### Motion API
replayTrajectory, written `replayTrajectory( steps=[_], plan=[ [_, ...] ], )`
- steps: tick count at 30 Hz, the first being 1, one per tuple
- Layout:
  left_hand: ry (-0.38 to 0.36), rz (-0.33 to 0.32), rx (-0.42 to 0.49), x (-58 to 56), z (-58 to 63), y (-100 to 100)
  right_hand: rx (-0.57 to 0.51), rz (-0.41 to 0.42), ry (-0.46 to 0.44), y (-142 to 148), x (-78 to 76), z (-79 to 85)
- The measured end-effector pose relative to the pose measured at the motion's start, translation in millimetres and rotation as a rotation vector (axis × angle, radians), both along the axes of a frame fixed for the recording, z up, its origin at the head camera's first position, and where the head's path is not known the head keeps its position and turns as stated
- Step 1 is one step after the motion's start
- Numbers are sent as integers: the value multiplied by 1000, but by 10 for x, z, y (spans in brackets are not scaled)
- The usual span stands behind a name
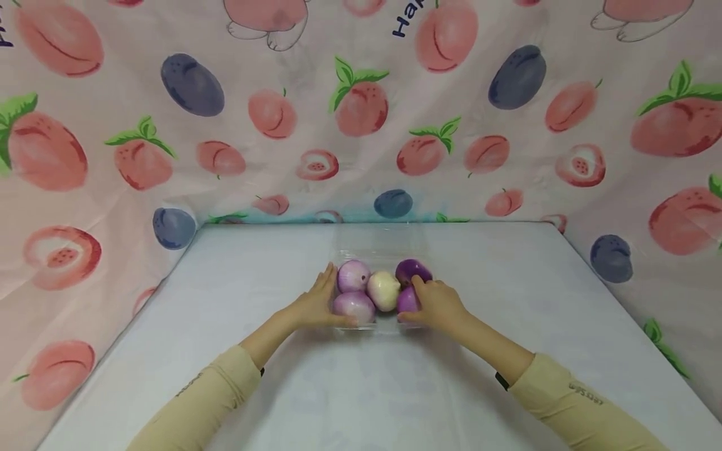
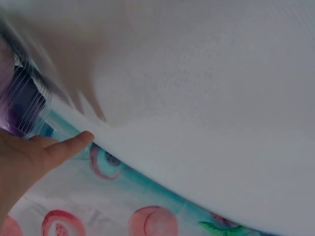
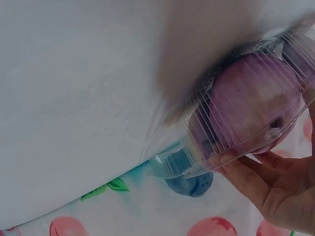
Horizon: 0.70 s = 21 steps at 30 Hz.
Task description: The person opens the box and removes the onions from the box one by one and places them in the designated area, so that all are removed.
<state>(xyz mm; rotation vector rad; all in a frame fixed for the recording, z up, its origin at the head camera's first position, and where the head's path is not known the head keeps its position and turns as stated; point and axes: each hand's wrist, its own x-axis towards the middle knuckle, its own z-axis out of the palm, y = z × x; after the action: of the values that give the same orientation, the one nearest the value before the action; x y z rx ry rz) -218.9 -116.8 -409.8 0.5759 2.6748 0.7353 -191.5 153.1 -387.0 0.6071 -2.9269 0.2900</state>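
A clear plastic clamshell box (image 1: pixel 387 327) stands on the table, holding several onions. A pale peeled onion (image 1: pixel 384 292) lies in the middle, with two light purple onions to its left. At right are a dark purple onion (image 1: pixel 411 270) behind and a purple onion (image 1: pixel 407 301) in front. My left hand (image 1: pixel 317 305) rests along the box's left side, fingers stretched back and thumb at its front corner. My right hand (image 1: pixel 442 305) reaches over the right rim and holds the front purple onion between thumb and fingers. The right wrist view shows those fingers beside the onion (image 3: pixel 251 98).
The box's transparent lid (image 1: pixel 380 239) stands open at the back, near the table's far edge. A white cover (image 1: pixel 254 275) lies over the table. Fruit-printed cloth (image 1: pixel 316 125) hangs behind and along both sides.
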Motion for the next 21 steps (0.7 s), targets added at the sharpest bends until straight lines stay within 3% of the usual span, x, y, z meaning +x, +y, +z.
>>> replayTrajectory(
  steps=[8,15,21],
  plan=[
    [-11,10,-20,3,14,6,-47,-31,-37,5,10,12],
    [-37,12,-4,-20,16,24,-160,-36,-150,105,-30,32],
    [-48,13,13,-19,15,17,-257,-29,-310,175,-86,115]
  ],
)
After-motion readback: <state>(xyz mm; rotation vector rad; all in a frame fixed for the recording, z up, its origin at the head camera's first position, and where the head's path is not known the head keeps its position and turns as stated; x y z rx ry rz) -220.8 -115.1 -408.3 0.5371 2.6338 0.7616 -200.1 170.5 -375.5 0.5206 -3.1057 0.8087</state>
